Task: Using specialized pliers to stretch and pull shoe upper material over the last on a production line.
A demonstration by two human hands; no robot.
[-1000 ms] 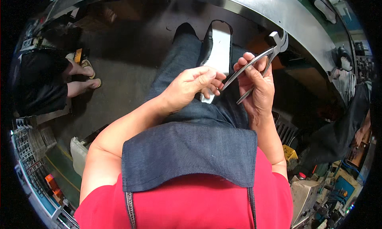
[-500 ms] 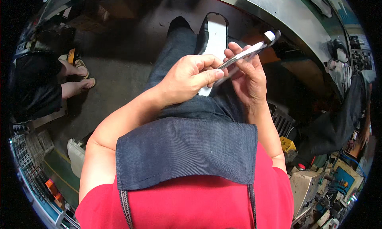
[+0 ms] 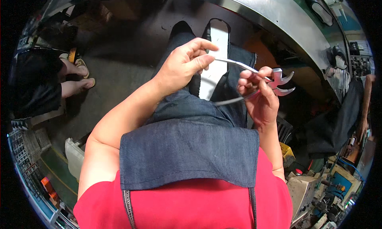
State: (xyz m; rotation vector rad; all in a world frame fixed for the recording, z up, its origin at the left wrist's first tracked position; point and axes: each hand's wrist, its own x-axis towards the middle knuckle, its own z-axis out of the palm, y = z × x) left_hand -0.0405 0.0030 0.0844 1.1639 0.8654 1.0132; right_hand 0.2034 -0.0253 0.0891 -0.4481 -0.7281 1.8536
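Metal pincers point(image 3: 279, 82) with curved, parted jaws are in my right hand point(image 3: 260, 93), whose fingers close around them just below the jaws. Their two thin handles spread apart toward the left; the lower one is blurred. My left hand point(image 3: 185, 64) has its index finger and thumb apart. One handle's end lies at the left thumb tip; whether they touch I cannot tell. Behind and below the hands, a shoe with a white bottom point(image 3: 219, 40) rests between my thighs, bottom up. Part of it is hidden by my left hand.
A shiny metal bench edge point(image 3: 274, 10) curves across the far side, with a dark shoe point(image 3: 319, 9) on it. Another person's feet point(image 3: 84, 76) are on the floor at left. A grimy machine point(image 3: 304, 189) stands at lower right, and dark cloth point(image 3: 336, 125) hangs at right.
My right hand has moved right and nearer with the pincers, whose jaws and handles now show spread. My left hand has loosened from the handle end and risen slightly.
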